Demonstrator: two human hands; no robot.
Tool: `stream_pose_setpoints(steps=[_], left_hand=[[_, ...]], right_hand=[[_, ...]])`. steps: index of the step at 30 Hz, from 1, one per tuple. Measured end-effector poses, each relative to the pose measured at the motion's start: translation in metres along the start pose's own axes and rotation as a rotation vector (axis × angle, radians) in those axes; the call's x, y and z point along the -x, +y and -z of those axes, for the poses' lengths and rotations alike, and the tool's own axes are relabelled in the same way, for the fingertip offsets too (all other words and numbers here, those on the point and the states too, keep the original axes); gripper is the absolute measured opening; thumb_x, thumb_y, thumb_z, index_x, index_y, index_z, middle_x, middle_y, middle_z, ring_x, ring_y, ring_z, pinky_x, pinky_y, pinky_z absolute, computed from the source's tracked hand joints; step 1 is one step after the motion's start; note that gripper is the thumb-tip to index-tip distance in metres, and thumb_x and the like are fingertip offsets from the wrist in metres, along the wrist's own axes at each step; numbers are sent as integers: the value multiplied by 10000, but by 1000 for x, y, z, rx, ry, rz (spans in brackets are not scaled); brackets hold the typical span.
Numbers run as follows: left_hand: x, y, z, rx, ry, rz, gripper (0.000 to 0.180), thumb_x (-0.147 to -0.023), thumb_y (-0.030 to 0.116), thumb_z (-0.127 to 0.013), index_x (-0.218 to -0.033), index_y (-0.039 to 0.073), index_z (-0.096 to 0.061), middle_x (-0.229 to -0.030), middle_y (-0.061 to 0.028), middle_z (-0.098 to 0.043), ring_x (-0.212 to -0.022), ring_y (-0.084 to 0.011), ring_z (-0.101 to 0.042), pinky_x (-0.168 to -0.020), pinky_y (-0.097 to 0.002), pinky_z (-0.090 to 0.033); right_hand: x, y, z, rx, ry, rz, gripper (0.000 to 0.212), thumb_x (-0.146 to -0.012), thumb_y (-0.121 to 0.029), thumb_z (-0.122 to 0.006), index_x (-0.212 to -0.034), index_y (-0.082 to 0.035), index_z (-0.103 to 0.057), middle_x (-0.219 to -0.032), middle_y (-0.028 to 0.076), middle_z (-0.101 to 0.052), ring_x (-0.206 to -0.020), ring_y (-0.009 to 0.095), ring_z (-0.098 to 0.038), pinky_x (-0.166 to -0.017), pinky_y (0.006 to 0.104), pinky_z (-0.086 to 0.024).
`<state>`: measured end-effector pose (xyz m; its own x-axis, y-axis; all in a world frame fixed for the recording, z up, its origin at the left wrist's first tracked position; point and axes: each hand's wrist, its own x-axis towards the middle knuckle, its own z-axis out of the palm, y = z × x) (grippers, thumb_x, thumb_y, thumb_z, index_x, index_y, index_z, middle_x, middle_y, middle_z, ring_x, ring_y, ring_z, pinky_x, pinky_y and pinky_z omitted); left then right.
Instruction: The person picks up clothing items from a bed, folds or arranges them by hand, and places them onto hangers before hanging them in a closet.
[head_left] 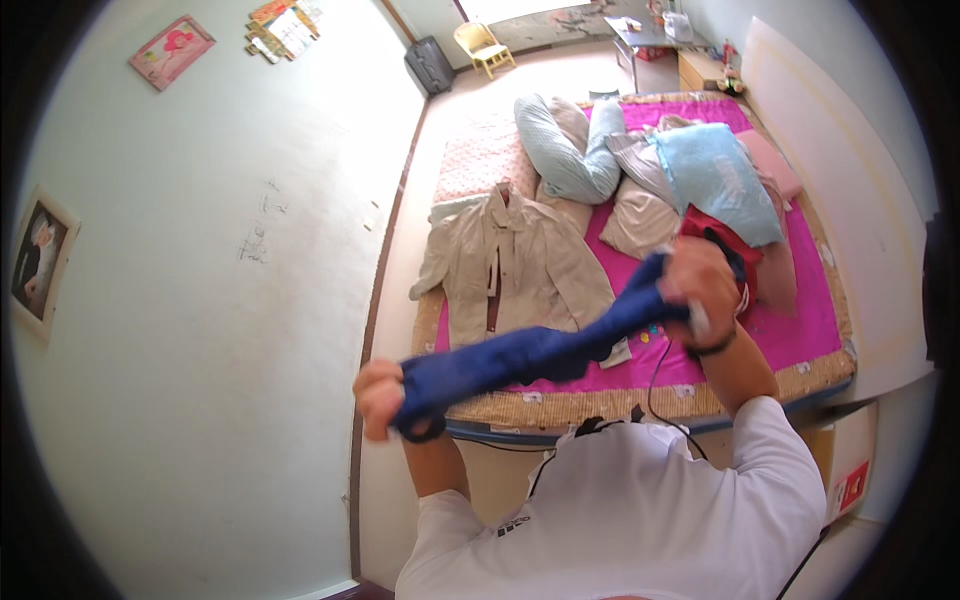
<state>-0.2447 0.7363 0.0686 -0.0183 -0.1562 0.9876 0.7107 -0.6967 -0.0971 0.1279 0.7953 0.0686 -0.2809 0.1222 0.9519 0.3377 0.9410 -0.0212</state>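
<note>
A dark blue piece of clothing (500, 362) is stretched between my hands above the near edge of the bed, blurred by motion; its exact kind does not show. My left hand (380, 398) grips one end, and my right hand (702, 285) is closed on the other, held higher and farther to the right. Beyond the cloth a beige button-front jacket (465, 262) lies spread on the bed, its collar toward the far side. The blue cloth covers part of its lower edge. Red clothing (722, 232) shows just behind my right hand.
The bed (815, 300) has a magenta sheet and a woven mat border. Farther back lie a long pale blue pillow (560, 150), a light blue cushion (715, 175) and a pink quilt (480, 155). A wall (220, 330) runs along the left. A yellow chair (483, 47) and dark suitcase (430, 66) stand beyond.
</note>
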Motion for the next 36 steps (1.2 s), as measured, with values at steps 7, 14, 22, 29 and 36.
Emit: stream_pose_setpoints(steps=[7,14,22,29,36], left_hand=[[-72,74,-43,122,779,4,167,-948,205,-469,-837,276,-367,-702,49,-214,-511,-108,-294,-512,-282,-291],[-91,42,-137,1314,0,415,167,-1047,142,-459,-881,158,-467,-861,-40,-477,-645,-157,-429,-564,-355,-425],[-44,57,-172,1097,-245,755,35,-1047,159,-471,-1026,132,-466,-1000,-68,-502,-812,-190,-453,-714,-357,-412],[-13,54,-158,865,-356,842,125,-1047,175,-480,-1152,109,-466,-1121,-93,-523,-958,-219,-475,-845,-359,-400],[3,53,-143,699,-446,876,255,-1047,190,-490,-1279,86,-466,-1241,-117,-545,-1104,-247,-496,-976,-361,-389]], right_hand=[[-59,-53,8,-410,794,729,162,-830,-149,-657,-959,-237,-615,-848,-70,-551,-590,142,-506,-561,341,-411],[-125,-30,-40,-564,49,126,252,-928,-190,-709,-1099,-35,-608,-960,132,-684,-782,281,-674,-680,383,-515],[-111,-20,-69,-493,121,-266,179,-971,-101,-651,-1111,-11,-585,-934,152,-636,-795,293,-630,-733,354,-497],[-103,-16,-75,-415,203,-288,224,-919,-126,-738,-1085,-12,-642,-966,133,-630,-878,263,-629,-789,331,-491],[-94,-16,-78,-525,267,-400,410,-910,-250,-753,-1215,-19,-605,-1122,127,-609,-1070,260,-589,-922,349,-454]])
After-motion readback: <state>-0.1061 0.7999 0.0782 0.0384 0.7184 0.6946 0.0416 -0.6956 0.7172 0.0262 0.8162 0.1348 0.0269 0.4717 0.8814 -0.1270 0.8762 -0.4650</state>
